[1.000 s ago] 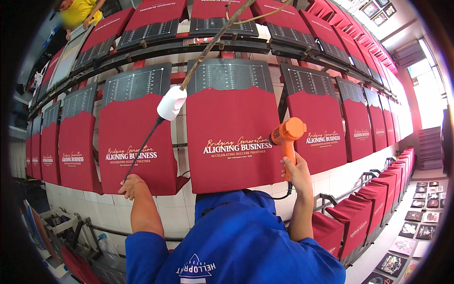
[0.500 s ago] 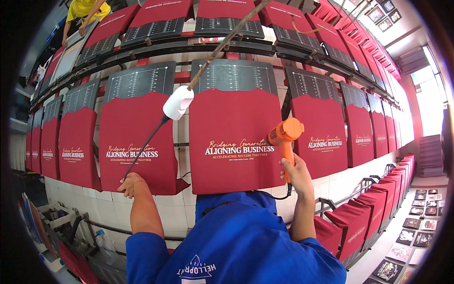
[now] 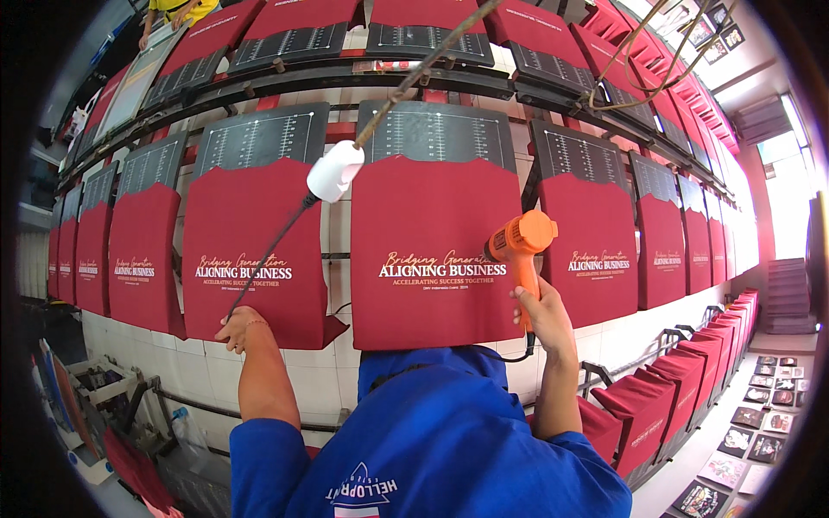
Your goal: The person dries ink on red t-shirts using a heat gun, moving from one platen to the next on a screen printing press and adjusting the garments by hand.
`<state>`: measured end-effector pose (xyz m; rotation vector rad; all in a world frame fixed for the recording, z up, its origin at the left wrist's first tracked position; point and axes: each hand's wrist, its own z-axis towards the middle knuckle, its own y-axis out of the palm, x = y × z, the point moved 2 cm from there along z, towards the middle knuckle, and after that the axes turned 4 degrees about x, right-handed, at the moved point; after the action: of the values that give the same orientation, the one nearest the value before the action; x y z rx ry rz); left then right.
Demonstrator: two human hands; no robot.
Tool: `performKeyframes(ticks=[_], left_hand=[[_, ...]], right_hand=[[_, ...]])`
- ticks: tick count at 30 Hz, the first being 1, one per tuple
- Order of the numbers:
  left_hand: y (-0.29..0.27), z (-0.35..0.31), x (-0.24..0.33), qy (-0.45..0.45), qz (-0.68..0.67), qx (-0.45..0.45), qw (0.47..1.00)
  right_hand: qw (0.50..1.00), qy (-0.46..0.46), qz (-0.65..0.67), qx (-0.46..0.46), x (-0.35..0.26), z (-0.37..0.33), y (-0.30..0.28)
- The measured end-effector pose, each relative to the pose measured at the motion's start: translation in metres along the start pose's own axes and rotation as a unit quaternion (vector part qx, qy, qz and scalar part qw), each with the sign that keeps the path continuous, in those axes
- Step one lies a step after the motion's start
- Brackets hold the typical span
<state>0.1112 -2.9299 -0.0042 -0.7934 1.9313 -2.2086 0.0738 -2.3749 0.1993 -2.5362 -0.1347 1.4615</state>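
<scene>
My right hand (image 3: 544, 312) is closed round the handle of an orange heat gun (image 3: 522, 246). Its nozzle points left, over the right end of the print on a dark red shirt (image 3: 436, 207) laid on a black board (image 3: 436, 138) in front of me. Off to the left, my left hand (image 3: 237, 331) is closed on a thin black cord (image 3: 275, 244) at the lower edge of the neighbouring printed shirt (image 3: 252, 216). The cord runs up to a white socket (image 3: 335, 171) hanging from above on a brown cable.
More red shirts on boards (image 3: 147, 242) line the row to both sides. A black rail (image 3: 380, 76) crosses behind, with another row beyond it. Red shirts on a rack (image 3: 639, 401) stand behind me at right. A person in yellow (image 3: 186, 10) is at the far left.
The view has shifted slightly. My left hand sits a little higher against its shirt. The heat gun stays near the print's right end. A hanging cable loop at upper right has come lower into view.
</scene>
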Motion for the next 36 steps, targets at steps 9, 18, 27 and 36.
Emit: performKeyframes(ticks=[9,18,27,36], left_hand=[[0.004,0.003,0.0,-0.007,-0.001,-0.001,1.0],[0.0,0.002,-0.002,0.01,-0.01,0.016,1.0],[-0.007,-0.003,0.003,-0.018,-0.009,-0.01,1.0],[-0.007,-0.002,0.002,-0.013,0.001,0.002,1.0]], right_hand=[[0.997,0.038,-0.004,-0.069,-0.012,-0.001,-0.005],[0.997,0.033,0.018,-0.064,-0.013,-0.002,0.007],[0.998,0.023,-0.003,-0.062,-0.01,-0.006,0.021],[0.993,0.038,0.006,-0.109,-0.015,-0.005,0.032]])
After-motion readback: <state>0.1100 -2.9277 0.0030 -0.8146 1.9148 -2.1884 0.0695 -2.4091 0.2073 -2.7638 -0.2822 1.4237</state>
